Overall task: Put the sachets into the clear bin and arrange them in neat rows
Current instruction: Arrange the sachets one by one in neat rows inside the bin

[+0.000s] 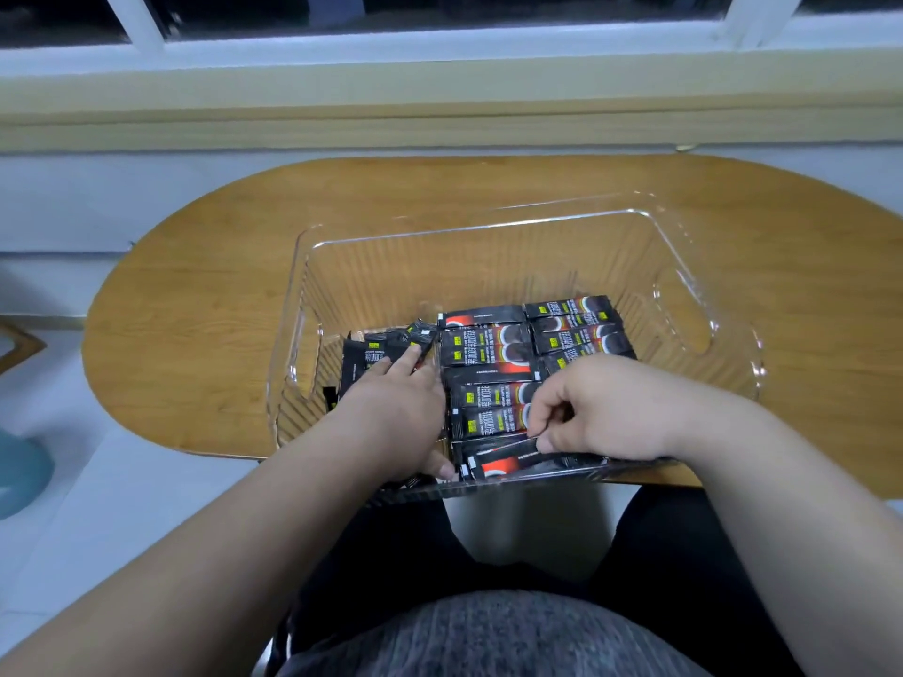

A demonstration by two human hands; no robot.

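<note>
Sachets (pixel 488 354) lie in the clear bin (pixel 684 266) on the desk (pixel 195 285), rowed at centre and three o'clock, loose at nine. Our right hand (pixel 606 408) pinches one sachet (pixel 503 449) between its fingers at six, while our left hand (pixel 396 408) presses the heap (pixel 371 364) with straight fingers. We should seat it flush, ends level.

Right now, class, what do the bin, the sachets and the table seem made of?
Bin: clear glossy plastic, probably; ribbed see-through walls. Sachets: shiny printed film or foil, judging by the glints. Table: wood or wood-look laminate; grain lines show.
</note>
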